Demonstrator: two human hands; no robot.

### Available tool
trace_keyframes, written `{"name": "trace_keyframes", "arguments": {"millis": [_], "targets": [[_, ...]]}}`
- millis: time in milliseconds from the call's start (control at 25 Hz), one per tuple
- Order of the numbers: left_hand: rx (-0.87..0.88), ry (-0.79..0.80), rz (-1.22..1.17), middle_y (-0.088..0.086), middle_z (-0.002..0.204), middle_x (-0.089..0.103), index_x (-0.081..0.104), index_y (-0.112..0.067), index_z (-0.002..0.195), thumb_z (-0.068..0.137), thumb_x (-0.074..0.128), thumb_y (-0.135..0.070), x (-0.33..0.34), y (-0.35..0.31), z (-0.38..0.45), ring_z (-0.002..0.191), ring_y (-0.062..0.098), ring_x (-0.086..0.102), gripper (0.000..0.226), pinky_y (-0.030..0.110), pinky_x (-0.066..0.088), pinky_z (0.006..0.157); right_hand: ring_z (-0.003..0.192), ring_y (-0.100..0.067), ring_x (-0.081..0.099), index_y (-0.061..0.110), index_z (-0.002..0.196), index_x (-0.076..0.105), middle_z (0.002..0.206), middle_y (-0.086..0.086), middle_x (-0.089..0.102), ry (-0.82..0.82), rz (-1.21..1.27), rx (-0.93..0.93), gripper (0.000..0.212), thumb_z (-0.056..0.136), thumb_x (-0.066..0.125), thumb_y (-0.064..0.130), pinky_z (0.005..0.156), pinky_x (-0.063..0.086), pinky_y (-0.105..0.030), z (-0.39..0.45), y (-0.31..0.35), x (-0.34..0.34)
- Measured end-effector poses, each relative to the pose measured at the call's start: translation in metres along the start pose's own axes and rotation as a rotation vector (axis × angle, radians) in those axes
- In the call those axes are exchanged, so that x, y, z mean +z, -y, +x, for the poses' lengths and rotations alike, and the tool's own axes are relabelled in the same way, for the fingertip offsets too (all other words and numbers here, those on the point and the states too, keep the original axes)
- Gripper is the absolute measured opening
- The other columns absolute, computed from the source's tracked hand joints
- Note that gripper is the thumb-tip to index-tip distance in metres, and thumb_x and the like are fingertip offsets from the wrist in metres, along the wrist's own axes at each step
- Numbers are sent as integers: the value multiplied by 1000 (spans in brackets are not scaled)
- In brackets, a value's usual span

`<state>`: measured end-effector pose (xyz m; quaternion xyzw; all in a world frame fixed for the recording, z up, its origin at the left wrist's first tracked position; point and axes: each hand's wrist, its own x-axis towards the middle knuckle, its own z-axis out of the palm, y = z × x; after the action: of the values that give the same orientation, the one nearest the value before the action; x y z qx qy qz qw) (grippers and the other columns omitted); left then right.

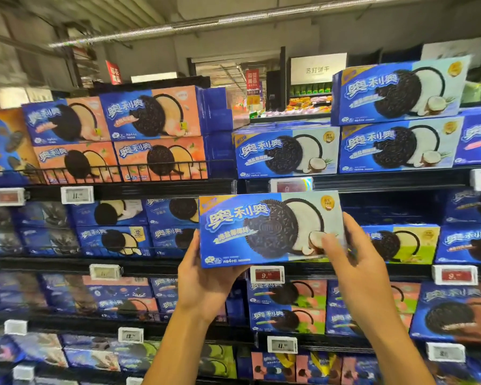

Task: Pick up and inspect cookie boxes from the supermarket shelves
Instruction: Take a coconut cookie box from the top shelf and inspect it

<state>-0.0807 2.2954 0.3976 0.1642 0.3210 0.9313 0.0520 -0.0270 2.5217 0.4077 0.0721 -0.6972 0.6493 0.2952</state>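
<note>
cookie box [261, 232]: front of shelves [372, 182] | left hand [203, 279] fingers grip its lower-left corner | right hand [353, 262] fingers pinch its right end

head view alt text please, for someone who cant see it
Two hands hold up a blue coconut cookie box before supermarket shelves: the left hand grips its bottom-left corner, the right hand its right end. Matching boxes sit stacked on the top shelf, peach-coloured boxes to their left.
</note>
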Motion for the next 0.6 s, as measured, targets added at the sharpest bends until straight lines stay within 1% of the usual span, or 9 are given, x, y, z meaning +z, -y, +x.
{"name": "trace_keyframes", "arguments": {"millis": [80, 160, 200, 280, 360, 440, 480, 560, 600], "targets": [[30, -1, 68, 11, 131, 65, 69, -20, 124, 93, 47, -48, 10, -3, 7, 114, 31, 65, 47, 53, 54, 92, 112, 1, 64, 42, 133, 57, 121, 23, 69, -30, 8, -63, 51, 83, 69, 45, 92, 54, -25, 12, 2, -6], [143, -17, 252, 7, 129, 66, 62, -20, 131, 97, 46, -42, 23, -9, 17, 112, 25, 66, 44, 44, 59, 83, 107, -1, 67, 40, 128, 61, 113, 24, 71, -120, 26, -108, 48, 82, 74, 37, 88, 56, -27, 25, 4, -14], [227, -50, 350, 5, 124, 69, 60, -19, 132, 97, 49, -38, 30, -13, 24, 105, 22, 69, 41, 41, 60, 76, 105, -1, 68, 39, 127, 62, 111, 25, 72, -162, 45, -129, 49, 80, 76, 36, 87, 56, -25, 32, 7, -17], [410, -183, 483, 3, 110, 74, 67, -21, 118, 93, 57, -29, 46, -18, 39, 87, 15, 72, 28, 35, 58, 62, 103, -1, 68, 35, 128, 63, 110, 24, 72, -211, 91, -176, 54, 76, 77, 37, 84, 55, -18, 47, 15, -19], [547, -280, 505, 4, 105, 76, 73, -26, 101, 96, 57, -19, 64, -27, 58, 85, 13, 71, 18, 27, 58, 64, 105, -3, 68, 34, 128, 62, 113, 17, 72, -222, 99, -238, 53, 79, 80, 33, 87, 55, -21, 67, 28, -16], [612, -228, 511, 1, 102, 75, 72, -23, 102, 101, 50, -12, 87, -44, 82, 86, 11, 70, 25, 23, 57, 67, 108, -4, 65, 35, 127, 60, 117, 13, 69, -221, 58, -322, 49, 83, 79, 31, 90, 53, -26, 94, 45, -13], [615, -146, 524, -2, 100, 75, 71, -21, 105, 100, 48, -12, 98, -54, 94, 86, 9, 70, 25, 23, 56, 69, 110, -2, 62, 35, 126, 59, 119, 13, 66, -223, 27, -370, 47, 84, 79, 30, 91, 50, -23, 109, 54, -12], [609, -41, 623, -8, 99, 75, 69, -23, 110, 99, 47, -15, 119, -73, 117, 89, 7, 70, 26, 25, 55, 74, 105, 4, 56, 27, 127, 57, 116, 12, 57, -244, -87, -455, 46, 86, 78, 27, 90, 41, -10, 139, 71, -9], [613, -36, 710, -11, 99, 75, 68, -27, 111, 100, 48, -14, 126, -79, 128, 90, 6, 71, 26, 25, 55, 74, 104, -3, 53, 20, 128, 58, 113, 9, 54, -260, -169, -481, 48, 85, 78, 26, 89, 38, -9, 154, 77, -8]]}}
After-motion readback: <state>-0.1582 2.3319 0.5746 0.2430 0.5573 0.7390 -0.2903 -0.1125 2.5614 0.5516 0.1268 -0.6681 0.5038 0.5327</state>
